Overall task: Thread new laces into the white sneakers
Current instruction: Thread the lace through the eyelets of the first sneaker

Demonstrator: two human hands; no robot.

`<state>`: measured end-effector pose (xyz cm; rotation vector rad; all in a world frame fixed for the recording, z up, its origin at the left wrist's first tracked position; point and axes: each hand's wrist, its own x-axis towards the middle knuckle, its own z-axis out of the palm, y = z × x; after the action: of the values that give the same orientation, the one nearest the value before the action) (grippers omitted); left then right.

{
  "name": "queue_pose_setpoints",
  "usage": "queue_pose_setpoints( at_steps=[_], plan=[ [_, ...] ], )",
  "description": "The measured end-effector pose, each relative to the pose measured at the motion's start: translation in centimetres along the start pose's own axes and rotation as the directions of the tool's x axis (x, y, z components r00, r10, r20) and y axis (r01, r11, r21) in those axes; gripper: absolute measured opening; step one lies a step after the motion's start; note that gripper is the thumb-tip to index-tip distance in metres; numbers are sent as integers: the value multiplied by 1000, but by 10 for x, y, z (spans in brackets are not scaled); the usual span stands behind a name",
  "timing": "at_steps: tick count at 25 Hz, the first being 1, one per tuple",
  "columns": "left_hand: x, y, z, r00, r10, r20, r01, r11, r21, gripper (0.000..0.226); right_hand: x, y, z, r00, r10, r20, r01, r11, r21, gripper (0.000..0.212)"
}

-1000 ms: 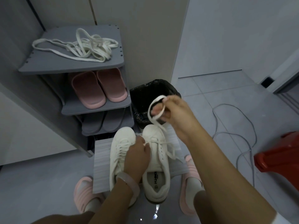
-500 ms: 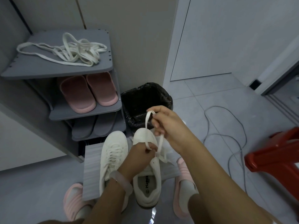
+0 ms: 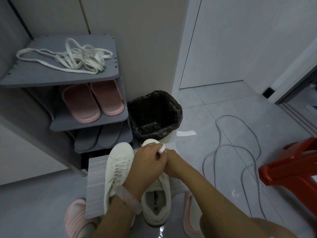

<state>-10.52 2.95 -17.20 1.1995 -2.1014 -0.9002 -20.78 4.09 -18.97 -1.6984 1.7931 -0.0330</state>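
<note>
— Where are your hands?
— Your left hand (image 3: 148,162) and right hand (image 3: 172,164) meet knuckle to knuckle, both forearms reaching forward and converging.
— And your fingers?
— Curled on both hands, pinching something white at the top. Your left wrist wears a pale pink band (image 3: 128,197).

Floor (image 3: 223,107): grey tile. On it: ribbed grey mat (image 3: 96,182) carrying two white sneakers (image 3: 118,162), black-lined bin (image 3: 154,114), grey cable (image 3: 240,152), paper scrap (image 3: 186,133), red stool (image 3: 291,170), shoe rack (image 3: 68,74). Rack top shelf: loose laces (image 3: 73,56). Middle shelf: pink slippers (image 3: 92,100).
</note>
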Motion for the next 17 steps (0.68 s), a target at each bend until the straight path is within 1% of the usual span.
queue_pose_setpoints(
  at_steps=[2, 4, 5, 6, 7, 8, 9, 10, 11, 12, 13, 16, 17],
  plan=[
    [0, -1, 0, 998, 41, 40, -41, 999, 19, 23, 0, 3, 1, 997, -5, -74, 9, 998, 60, 28],
    [1, -3, -1, 997, 44, 62, -44, 999, -3, 12, 0, 5, 4, 990, 6, -143, 19, 985, 170, 25],
    [1, -5, -3, 998, -5, 67, 7, 1000, -27, 12, 1, 5, 7, 985, 26, -168, 15, 972, 233, 23],
    [2, -10, -4, 993, -88, 73, 92, 995, -44, 19, 3, 5, 10, 979, 62, -192, 1, 950, 314, 20],
    [2, -16, -6, 979, -188, 78, 191, 981, -32, 21, 5, 6, 12, 971, 109, -214, -15, 917, 399, 19],
    [1, -24, -6, 959, -272, 83, 269, 962, 38, 17, 6, 7, 14, 961, 161, -227, -35, 879, 476, 22],
    [-1, -30, -6, 942, -320, 100, 304, 942, 143, 12, 8, 8, 16, 950, 213, -230, -51, 830, 556, 24],
    [-4, -36, -3, 933, -333, 139, 294, 925, 241, 10, 9, 8, 18, 941, 259, -217, -59, 759, 648, 27],
    [-8, -41, 2, 928, -318, 194, 251, 919, 306, 15, 10, 8, 20, 936, 292, -195, -57, 675, 735, 29],
    [-11, -45, 8, 922, -300, 244, 210, 919, 334, 21, 10, 6, 22, 936, 310, -169, -55, 602, 797, 30],
    [-13, -48, 12, 923, -281, 264, 186, 924, 333, 26, 11, 3, 24, 937, 312, -159, -48, 564, 825, 29],
    [-14, -51, 19, 940, -237, 245, 155, 937, 312, 36, 15, -1, 29, 924, 316, -217, -23, 611, 792, 22],
    [-14, -51, 20, 945, -236, 227, 157, 935, 318, 37, 16, -2, 30, 916, 334, -224, -26, 605, 796, 22]
  ],
)
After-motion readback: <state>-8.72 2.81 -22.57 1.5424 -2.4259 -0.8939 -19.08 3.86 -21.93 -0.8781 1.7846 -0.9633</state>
